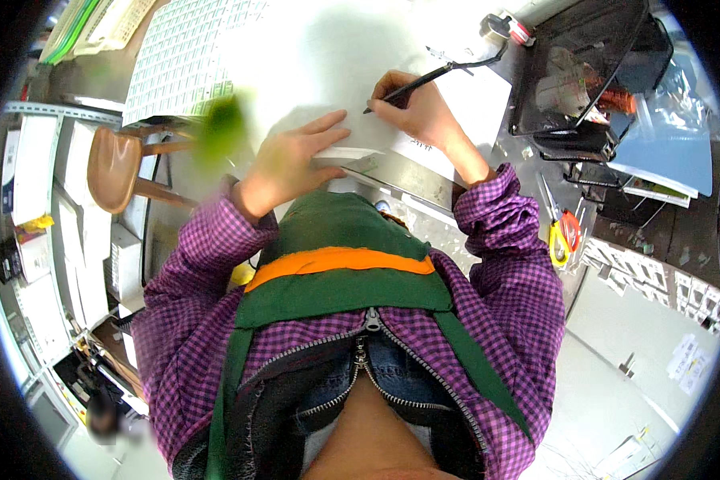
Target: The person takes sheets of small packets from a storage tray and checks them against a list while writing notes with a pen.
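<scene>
My right hand (420, 112) pinches a slim black pen (426, 78) near its tip, with the tip just above a bright white sheet (336, 72). A thin dark cord or tail (476, 62) trails from the pen's far end. Under my right wrist lies another white sheet (484, 100) with a few handwritten marks. On the left, my left hand (292, 164) has its fingers stretched out over the white sheet, holding nothing I can see. Beside its thumb is a pale, thin-edged stack or strip (352, 154) near the table's front edge.
A black mesh tray (568, 72) stands at the right, with clear plastic bags and blue sheets (672, 152) beside it. Scissors with yellow and red handles (564, 236) lie close to my right sleeve. A printed grid sheet (180, 64) and a wooden stool (116, 168) are at the left.
</scene>
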Tool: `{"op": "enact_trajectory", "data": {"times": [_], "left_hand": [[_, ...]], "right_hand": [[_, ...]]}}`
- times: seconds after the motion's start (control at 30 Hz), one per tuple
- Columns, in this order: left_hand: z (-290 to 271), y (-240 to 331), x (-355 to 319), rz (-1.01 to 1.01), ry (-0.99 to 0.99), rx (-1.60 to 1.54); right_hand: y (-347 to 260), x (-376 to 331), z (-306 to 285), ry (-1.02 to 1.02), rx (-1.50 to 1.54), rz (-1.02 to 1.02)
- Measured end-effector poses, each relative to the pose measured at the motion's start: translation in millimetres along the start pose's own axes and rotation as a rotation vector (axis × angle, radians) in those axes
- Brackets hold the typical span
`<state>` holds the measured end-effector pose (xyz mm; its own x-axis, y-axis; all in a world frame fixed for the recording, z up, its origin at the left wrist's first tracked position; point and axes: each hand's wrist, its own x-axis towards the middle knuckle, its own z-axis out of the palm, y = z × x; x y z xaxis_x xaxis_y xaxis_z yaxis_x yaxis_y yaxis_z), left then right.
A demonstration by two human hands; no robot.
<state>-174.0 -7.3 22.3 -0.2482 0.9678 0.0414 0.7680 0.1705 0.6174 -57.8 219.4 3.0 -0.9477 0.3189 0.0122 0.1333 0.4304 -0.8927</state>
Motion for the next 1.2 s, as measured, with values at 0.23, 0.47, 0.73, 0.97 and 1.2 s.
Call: {"op": "enact_trajectory", "data": {"times": [0.23, 0.47, 0.73, 0.97, 1.2], "left_hand": [[-0.2, -7.9, -5.1, 0.055, 0.009, 0.002], [-6.2, -7.3, -0.6, 0.004, -0.061, -0.048], [-7.8, -8.0, -1.0, 0.034, -0.076, -0.028], [-8.9, -9.0, -7.0, 0.015, -0.100, -0.037], [-14.6, 4.4, -18.0, -0.004, -0.073, 0.034]], "right_hand": [[6.3, 3.6, 5.8, 0.057, 0.017, 0.028], [9.6, 5.5, -2.6, -0.016, -0.024, 0.070], [11.8, 3.9, -1.7, 0.039, -0.031, 0.066], [20.9, 4.6, -2.1, 0.204, -0.001, 0.094], [17.0, 1.8, -10.0, 0.113, -0.092, 0.105]]}}
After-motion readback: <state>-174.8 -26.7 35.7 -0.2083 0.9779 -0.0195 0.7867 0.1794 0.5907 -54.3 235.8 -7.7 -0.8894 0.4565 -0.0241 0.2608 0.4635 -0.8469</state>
